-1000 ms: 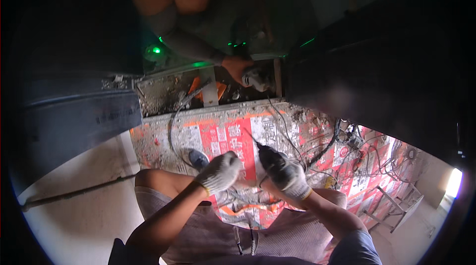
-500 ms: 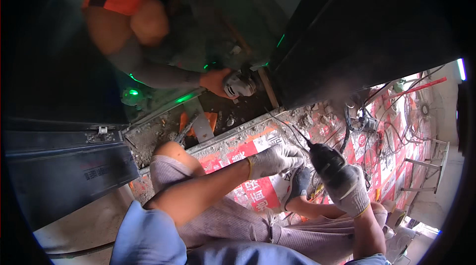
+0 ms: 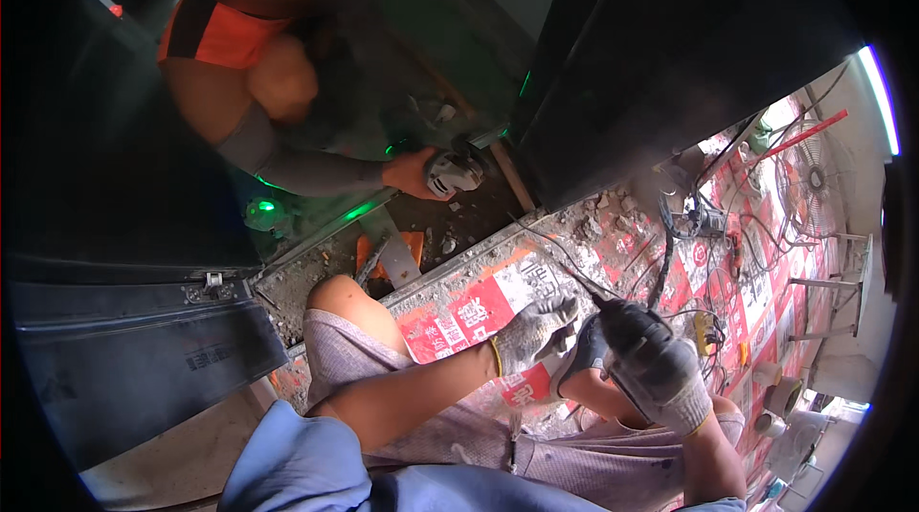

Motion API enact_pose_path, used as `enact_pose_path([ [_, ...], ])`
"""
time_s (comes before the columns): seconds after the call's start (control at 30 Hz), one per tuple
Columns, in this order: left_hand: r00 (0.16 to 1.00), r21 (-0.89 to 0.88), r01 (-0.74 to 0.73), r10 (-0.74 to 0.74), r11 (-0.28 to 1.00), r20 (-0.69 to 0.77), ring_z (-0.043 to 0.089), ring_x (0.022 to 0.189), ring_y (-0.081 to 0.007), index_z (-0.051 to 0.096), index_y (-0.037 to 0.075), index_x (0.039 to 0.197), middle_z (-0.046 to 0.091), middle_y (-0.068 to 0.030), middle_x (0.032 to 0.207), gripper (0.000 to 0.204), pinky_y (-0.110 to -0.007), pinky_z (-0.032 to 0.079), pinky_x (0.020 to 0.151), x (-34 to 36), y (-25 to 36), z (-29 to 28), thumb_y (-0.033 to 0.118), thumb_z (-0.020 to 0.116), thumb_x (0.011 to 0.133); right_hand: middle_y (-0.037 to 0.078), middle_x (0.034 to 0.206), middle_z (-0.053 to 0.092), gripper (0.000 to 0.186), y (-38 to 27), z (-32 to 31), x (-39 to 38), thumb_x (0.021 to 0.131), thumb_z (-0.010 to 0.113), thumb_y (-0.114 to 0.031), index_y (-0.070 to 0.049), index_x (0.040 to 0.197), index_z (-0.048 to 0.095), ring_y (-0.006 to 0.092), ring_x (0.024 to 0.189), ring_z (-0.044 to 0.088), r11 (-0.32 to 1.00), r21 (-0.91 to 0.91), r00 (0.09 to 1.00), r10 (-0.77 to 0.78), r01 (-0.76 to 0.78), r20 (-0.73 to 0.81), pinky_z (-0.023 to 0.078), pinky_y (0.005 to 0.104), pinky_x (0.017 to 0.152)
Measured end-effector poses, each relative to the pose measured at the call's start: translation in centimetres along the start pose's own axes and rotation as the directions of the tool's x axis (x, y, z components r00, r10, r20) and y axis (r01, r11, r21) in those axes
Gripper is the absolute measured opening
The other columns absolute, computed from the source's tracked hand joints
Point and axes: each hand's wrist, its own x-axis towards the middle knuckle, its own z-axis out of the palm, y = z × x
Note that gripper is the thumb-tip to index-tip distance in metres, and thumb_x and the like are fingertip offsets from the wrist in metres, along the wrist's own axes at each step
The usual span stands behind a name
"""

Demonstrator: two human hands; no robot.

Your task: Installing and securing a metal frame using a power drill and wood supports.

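My right hand (image 3: 678, 395), in a grey-white work glove, is wrapped round a black power drill (image 3: 646, 345) whose nose points up and left. A thin dark line, a long bit or a cord, runs from the nose toward the threshold strip; I cannot tell which. My left hand (image 3: 531, 332), gloved too, hovers left of the drill above my foot. Its fingers are curled, and what they hold, if anything, is hidden. Ahead, a co-worker's bare hand (image 3: 410, 174) grips a grey angle grinder (image 3: 454, 173) low over the dusty trench.
Dark panels (image 3: 689, 72) rise on the right and left, one with a metal hinge (image 3: 212, 287). Rubble (image 3: 593, 215) lines the threshold. Red-and-white sheeting (image 3: 469, 311) covers the floor. Cables, another power tool (image 3: 704, 220), a fan (image 3: 814, 175) and a stool (image 3: 831, 284) stand right. A green-lit device (image 3: 265, 213) sits ahead.
My left hand has dropped slightly and its fingers have curled in more. The drill in my right hand has moved a little lower. The co-worker's grinder stays in about the same place.
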Motion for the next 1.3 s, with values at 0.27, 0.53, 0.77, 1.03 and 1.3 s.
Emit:
enact_pose_path([
  [0.27,0.967,-0.038,0.103,-0.091,0.994,0.239,0.065,0.111,-0.0187,0.064,0.004,0.134,0.070,-0.0101,0.121,0.031,-0.032,0.052,0.098,3.6,-10.0,-6.7,0.018,0.050,0.110,0.008,0.115,0.077,0.053,-1.5,0.7,-1.0,0.085,0.081,-0.013,-0.007,0.136,0.067,0.0149,0.095,0.072,0.852,0.409,0.945,0.274,-0.326,0.180,0.056,0.0313,0.084],
  [0.53,0.948,-0.140,0.129,-0.080,0.982,0.309,0.067,0.094,-0.0202,0.062,0.004,0.133,0.067,-0.0102,0.105,0.037,-0.029,0.053,0.079,-1.9,-3.3,-1.8,0.027,0.059,0.105,0.010,0.114,0.077,0.059,-0.4,3.5,-1.1,0.088,0.079,-0.016,-0.007,0.144,0.062,0.0180,0.100,0.073,0.854,0.465,0.971,0.227,-0.235,0.073,0.056,0.0337,0.087],
  [0.77,0.957,0.197,0.167,-0.207,0.966,0.202,0.068,0.116,-0.0180,0.056,0.001,0.142,0.070,-0.0101,0.126,0.053,-0.036,0.053,0.105,-4.7,3.7,5.5,0.044,0.048,0.111,0.023,0.111,0.073,0.094,-1.5,4.6,0.6,0.088,0.071,-0.031,-0.003,0.165,0.025,0.0402,0.096,0.073,0.965,-0.087,0.959,0.257,-0.248,0.120,0.040,0.0528,0.105],
  [1.03,0.974,0.392,0.178,-0.217,0.903,0.057,0.069,0.088,-0.0113,0.074,0.003,0.102,0.074,-0.0022,0.093,0.026,-0.030,0.056,0.084,-3.5,2.8,5.0,0.028,0.074,0.096,0.021,0.107,0.073,0.072,-0.8,2.7,0.6,0.093,0.072,-0.034,-0.007,0.155,0.046,0.0399,0.103,0.071,0.920,-0.250,0.874,0.372,-0.302,0.313,0.053,0.0510,0.096],
  [1.3,0.991,0.990,0.091,-0.087,-0.109,-0.101,0.078,0.092,-0.0341,0.076,0.013,0.110,0.079,-0.0139,0.094,0.065,-0.046,0.060,0.085,-1.5,2.3,4.3,0.063,0.083,0.070,0.013,0.109,0.072,0.034,2.3,-11.9,-16.7,0.090,0.080,-0.037,-0.007,0.104,0.074,0.0337,0.105,0.072,0.747,-0.268,0.764,0.642,-0.608,0.056,0.054,0.0464,0.095],
])
